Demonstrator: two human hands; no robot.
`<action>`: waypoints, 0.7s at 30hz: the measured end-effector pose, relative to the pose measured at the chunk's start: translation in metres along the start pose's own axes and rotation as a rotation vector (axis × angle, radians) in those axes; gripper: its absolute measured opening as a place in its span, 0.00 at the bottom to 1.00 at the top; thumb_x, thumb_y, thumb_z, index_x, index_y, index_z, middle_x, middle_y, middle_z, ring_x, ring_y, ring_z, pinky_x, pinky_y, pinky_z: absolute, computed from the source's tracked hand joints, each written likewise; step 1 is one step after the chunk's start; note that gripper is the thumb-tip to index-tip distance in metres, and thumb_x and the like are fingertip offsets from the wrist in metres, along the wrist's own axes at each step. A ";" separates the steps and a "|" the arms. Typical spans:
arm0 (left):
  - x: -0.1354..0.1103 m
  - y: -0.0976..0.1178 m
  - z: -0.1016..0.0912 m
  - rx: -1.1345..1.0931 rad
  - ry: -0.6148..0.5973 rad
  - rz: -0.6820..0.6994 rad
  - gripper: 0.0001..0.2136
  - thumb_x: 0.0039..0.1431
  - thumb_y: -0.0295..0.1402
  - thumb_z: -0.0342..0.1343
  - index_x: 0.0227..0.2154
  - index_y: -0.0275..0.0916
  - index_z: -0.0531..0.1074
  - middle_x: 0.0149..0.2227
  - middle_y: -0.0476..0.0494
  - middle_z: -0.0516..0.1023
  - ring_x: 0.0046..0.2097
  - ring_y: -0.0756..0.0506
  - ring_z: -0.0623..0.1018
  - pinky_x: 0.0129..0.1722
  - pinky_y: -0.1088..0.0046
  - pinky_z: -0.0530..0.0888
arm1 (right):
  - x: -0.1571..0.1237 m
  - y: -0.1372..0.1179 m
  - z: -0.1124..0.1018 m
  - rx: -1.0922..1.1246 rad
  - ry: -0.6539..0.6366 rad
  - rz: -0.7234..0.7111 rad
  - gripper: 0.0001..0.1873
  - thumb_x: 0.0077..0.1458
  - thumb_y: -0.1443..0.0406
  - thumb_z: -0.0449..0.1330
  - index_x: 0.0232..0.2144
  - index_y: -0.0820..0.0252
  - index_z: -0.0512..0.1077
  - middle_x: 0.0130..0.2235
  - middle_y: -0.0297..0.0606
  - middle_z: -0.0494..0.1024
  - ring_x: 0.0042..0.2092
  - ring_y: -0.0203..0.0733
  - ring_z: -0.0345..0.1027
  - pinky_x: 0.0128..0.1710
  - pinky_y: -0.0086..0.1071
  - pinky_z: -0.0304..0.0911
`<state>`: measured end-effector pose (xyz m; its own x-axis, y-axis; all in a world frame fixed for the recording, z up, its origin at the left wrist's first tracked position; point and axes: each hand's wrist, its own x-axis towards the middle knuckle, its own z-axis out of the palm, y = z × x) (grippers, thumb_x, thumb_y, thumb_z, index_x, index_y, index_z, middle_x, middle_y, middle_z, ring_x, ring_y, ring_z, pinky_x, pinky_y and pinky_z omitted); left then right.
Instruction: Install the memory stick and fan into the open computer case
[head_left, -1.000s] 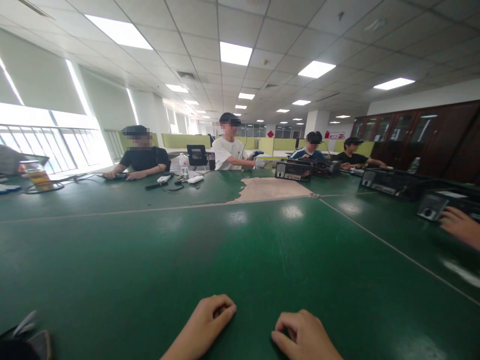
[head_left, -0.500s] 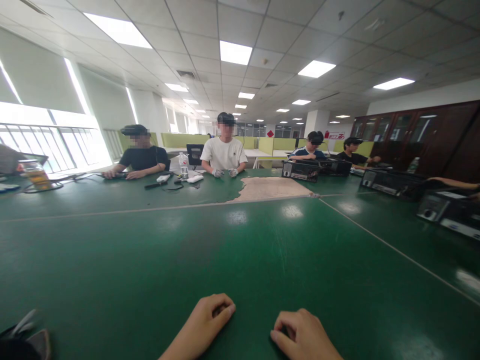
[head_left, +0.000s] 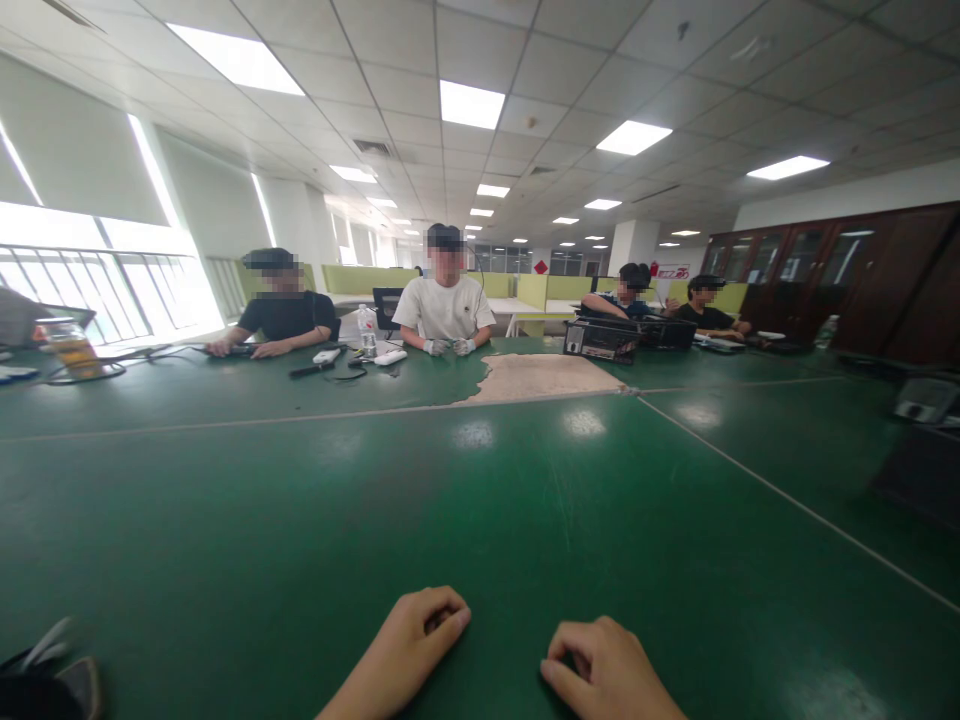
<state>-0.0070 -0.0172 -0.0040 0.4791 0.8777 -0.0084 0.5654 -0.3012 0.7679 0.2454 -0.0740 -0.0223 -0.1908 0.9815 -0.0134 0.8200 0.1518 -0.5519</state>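
- The green table (head_left: 465, 500) filled the lower view from 9 to 3 o'clock; a pale worn patch (head_left: 544, 376) sat at about 12 o'clock, where the green covering seemed to have peeled away.
- Across the table, a person in a white shirt (head_left: 444, 305) at 12 o'clock rested both gloved hands on the edge, and a person in a black shirt (head_left: 285, 315) at 11 o'clock laid forearms flat.
- A black instrument box (head_left: 600, 339) stood at 1 o'clock, before two more seated people.
- The left hand (head_left: 411, 640) lay at 6 o'clock on the table, fingers curled into a loose fist, grasping nothing visible, seemingly at rest.
- The right hand (head_left: 604, 668) lay just beside it at 5 o'clock, likewise clenched loosely and empty, knuckles up.
- A water bottle (head_left: 367, 333) stood upright at 11 o'clock, near small white devices.
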 end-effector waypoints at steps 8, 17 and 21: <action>0.000 0.001 0.000 -0.011 -0.001 -0.002 0.17 0.61 0.45 0.47 0.32 0.37 0.74 0.31 0.47 0.74 0.33 0.48 0.70 0.33 0.75 0.64 | 0.000 0.000 0.000 0.006 -0.005 0.006 0.11 0.53 0.56 0.56 0.28 0.51 0.76 0.24 0.28 0.75 0.29 0.34 0.65 0.29 0.28 0.50; 0.001 -0.002 0.001 -0.009 0.004 -0.016 0.17 0.60 0.45 0.48 0.31 0.37 0.74 0.29 0.48 0.73 0.32 0.48 0.70 0.32 0.76 0.64 | -0.001 0.002 0.002 0.007 -0.001 0.002 0.10 0.53 0.56 0.56 0.28 0.50 0.76 0.24 0.28 0.75 0.28 0.34 0.65 0.28 0.28 0.50; 0.001 -0.002 0.001 -0.002 0.004 -0.002 0.17 0.61 0.45 0.48 0.32 0.37 0.74 0.30 0.48 0.74 0.32 0.48 0.70 0.32 0.76 0.64 | 0.001 0.004 0.004 0.004 0.007 -0.004 0.10 0.52 0.56 0.56 0.27 0.50 0.76 0.23 0.28 0.75 0.28 0.33 0.65 0.28 0.28 0.49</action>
<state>-0.0072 -0.0162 -0.0060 0.4751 0.8799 -0.0077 0.5653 -0.2985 0.7690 0.2464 -0.0729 -0.0282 -0.1907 0.9816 -0.0053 0.8171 0.1557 -0.5550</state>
